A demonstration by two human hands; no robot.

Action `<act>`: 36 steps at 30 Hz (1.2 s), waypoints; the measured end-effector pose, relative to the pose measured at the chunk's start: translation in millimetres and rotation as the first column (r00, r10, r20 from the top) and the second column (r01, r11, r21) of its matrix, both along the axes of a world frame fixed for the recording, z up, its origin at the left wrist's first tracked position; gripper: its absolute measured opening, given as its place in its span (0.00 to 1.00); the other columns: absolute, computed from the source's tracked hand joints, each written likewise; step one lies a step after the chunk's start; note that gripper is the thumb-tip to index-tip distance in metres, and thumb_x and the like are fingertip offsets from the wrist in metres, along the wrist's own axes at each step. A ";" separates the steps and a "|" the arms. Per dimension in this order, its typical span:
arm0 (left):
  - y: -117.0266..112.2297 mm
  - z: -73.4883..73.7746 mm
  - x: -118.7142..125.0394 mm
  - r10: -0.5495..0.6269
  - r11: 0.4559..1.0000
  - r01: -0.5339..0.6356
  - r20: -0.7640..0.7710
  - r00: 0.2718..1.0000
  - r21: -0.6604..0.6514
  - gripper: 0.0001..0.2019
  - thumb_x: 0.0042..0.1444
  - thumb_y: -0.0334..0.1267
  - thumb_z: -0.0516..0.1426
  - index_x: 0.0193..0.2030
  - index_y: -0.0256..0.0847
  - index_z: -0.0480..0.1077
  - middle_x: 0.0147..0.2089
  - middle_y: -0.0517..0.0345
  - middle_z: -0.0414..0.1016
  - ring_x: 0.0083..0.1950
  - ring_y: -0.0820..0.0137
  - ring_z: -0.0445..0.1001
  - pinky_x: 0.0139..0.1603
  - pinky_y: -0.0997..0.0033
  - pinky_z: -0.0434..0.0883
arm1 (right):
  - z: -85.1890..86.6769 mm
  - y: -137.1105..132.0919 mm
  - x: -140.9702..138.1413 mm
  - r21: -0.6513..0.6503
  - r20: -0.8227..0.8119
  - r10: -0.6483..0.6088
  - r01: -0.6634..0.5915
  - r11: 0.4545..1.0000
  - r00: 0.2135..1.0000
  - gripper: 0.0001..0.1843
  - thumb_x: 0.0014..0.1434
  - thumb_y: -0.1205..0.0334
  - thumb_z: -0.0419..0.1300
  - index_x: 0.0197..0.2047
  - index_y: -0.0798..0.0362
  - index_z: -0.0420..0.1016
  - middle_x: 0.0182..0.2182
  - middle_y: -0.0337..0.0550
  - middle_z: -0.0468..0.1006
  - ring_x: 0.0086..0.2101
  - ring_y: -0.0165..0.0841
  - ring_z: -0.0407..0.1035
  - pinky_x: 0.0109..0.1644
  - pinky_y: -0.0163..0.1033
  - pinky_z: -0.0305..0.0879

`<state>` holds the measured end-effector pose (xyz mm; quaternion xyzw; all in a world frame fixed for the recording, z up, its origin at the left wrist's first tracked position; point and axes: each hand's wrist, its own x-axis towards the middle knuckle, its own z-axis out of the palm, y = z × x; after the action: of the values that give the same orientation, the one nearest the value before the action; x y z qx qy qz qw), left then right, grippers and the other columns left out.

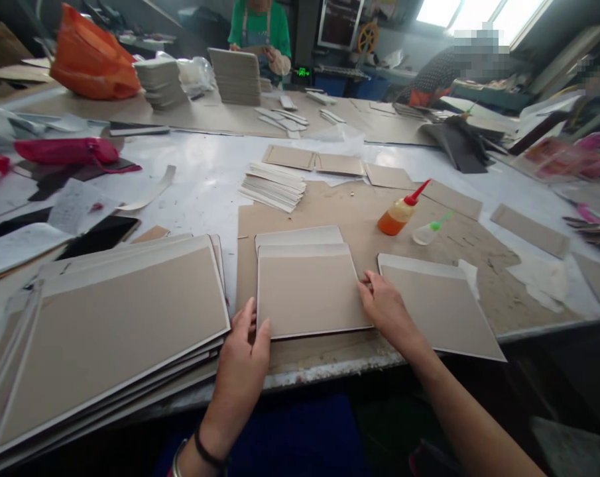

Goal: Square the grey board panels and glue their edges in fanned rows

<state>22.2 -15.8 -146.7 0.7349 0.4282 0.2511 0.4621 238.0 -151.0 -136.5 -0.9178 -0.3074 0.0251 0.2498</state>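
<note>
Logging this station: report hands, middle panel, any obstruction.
Left hand at left edge of middle panel, right hand at right edge. Lies flat, overlapping rear panel. Panel stack close beside left hand.

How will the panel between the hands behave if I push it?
The panel is probably stiff: its edges look straight. It looks thin, so likely light. Lying flat, it should slide rather than tip.

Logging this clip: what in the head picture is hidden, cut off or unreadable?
Head view:
Rear tan rectangular board: mostly covered by the tan rectangular front board.
Green-shirted co-worker: head mostly cut off by top edge.
Creased white paper sheet: marks too blurred.
</note>
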 end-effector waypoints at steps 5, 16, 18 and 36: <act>4.2 4.4 13.7 0.105 0.966 -0.077 0.102 0.989 -0.245 0.31 0.43 0.52 0.57 0.51 0.33 0.63 0.35 0.55 0.70 0.36 0.66 0.71 0.41 0.63 0.68 | 5.9 -5.8 4.9 0.163 -0.360 -0.069 0.136 0.977 0.930 0.18 0.54 0.59 0.53 0.47 0.56 0.69 0.40 0.49 0.75 0.42 0.39 0.68 0.48 0.41 0.62; -21.7 34.7 7.8 0.249 0.615 0.088 0.298 0.921 -0.784 0.24 0.35 0.40 0.65 0.42 0.39 0.66 0.35 0.56 0.75 0.36 0.66 0.74 0.38 0.66 0.73 | 39.7 -37.7 -31.4 0.476 -0.838 0.306 0.331 0.815 0.452 0.18 0.52 0.55 0.59 0.46 0.51 0.65 0.34 0.41 0.77 0.30 0.33 0.72 0.34 0.39 0.70; -24.6 34.6 4.7 0.273 0.612 0.055 0.276 0.922 -0.789 0.20 0.37 0.39 0.64 0.40 0.39 0.69 0.34 0.56 0.76 0.37 0.65 0.74 0.37 0.66 0.74 | 40.9 -40.4 -36.7 0.498 -0.821 0.306 0.343 0.796 0.482 0.19 0.52 0.55 0.59 0.47 0.51 0.65 0.35 0.42 0.77 0.32 0.33 0.72 0.36 0.39 0.70; -40.3 43.2 -6.8 0.387 0.730 -0.115 0.269 0.882 -0.673 0.17 0.35 0.42 0.64 0.35 0.39 0.70 0.28 0.62 0.74 0.36 0.65 0.74 0.37 0.67 0.73 | 45.9 -43.1 -63.6 0.583 -0.720 0.285 0.329 0.743 0.632 0.21 0.52 0.54 0.58 0.48 0.52 0.66 0.42 0.44 0.76 0.40 0.36 0.71 0.43 0.40 0.68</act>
<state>15.5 -56.1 -103.6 0.4012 0.4836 0.2931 0.7206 174.3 -194.1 -90.6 -0.6648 -0.1446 0.3007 0.6683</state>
